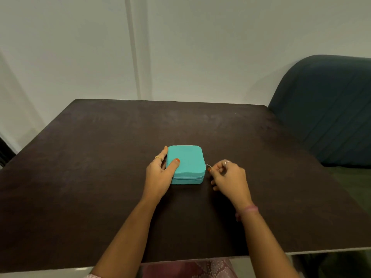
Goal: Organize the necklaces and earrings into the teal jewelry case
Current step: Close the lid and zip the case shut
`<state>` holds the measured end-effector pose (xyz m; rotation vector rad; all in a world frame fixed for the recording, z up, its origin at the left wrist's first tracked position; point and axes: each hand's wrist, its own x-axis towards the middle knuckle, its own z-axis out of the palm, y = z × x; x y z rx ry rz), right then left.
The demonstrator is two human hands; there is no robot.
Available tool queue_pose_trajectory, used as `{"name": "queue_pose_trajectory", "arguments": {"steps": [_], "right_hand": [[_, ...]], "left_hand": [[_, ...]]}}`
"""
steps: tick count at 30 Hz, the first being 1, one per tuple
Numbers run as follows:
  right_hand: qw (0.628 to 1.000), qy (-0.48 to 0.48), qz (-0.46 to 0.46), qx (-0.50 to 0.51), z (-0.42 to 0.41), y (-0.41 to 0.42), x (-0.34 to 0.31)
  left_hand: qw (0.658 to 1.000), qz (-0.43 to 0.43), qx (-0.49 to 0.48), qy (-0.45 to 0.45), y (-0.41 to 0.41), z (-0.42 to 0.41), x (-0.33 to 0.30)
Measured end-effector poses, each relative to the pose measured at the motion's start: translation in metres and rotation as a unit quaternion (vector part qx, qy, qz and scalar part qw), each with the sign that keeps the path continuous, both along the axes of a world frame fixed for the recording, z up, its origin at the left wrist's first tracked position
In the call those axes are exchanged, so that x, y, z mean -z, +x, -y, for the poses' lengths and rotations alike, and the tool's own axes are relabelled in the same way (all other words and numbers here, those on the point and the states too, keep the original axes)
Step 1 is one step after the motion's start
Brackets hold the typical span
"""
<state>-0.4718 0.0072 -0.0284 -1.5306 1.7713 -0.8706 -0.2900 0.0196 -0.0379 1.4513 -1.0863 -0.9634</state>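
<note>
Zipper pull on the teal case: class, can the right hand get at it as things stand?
Probably yes: the right hand already pinches the zipper pull at the teal case, nothing between; the left hand holds the case.

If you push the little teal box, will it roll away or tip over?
Probably neither. The teal case is flat and low with a broad base on the table, so it should slide. The left hand grips it, likely to stop that.
</note>
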Motion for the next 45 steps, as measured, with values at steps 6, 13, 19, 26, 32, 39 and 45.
{"name": "queue_pose_trajectory", "arguments": {"steps": [6, 13, 19, 26, 32, 39, 45], "right_hand": [[0.994, 0.001, -0.046, -0.095, 0.064, 0.003, -0.013], [0.97, 0.019, -0.082, -0.23, 0.097, 0.006, -0.024], [0.956, -0.018, -0.128, -0.263, 0.102, 0.011, -0.025], [0.982, -0.036, -0.09, -0.162, 0.071, 0.01, -0.002], [0.985, 0.032, 0.036, -0.163, 0.015, 0.002, 0.001], [0.984, 0.017, 0.092, -0.15, -0.022, 0.002, 0.009], [0.986, 0.005, 0.102, -0.133, -0.029, 0.024, 0.008]], "left_hand": [[1.0, 0.001, 0.002, 0.002, 0.0, -0.001, -0.001], [1.0, -0.019, 0.008, 0.011, 0.0, -0.001, -0.003], [1.0, -0.021, 0.003, 0.014, 0.001, -0.001, -0.004], [1.0, -0.015, -0.002, 0.015, 0.001, -0.002, -0.006], [0.998, -0.029, -0.057, 0.019, -0.001, -0.01, -0.009], [0.998, 0.027, -0.055, 0.034, -0.009, -0.041, -0.007], [0.999, 0.01, -0.015, 0.036, -0.009, -0.047, -0.009]]}}
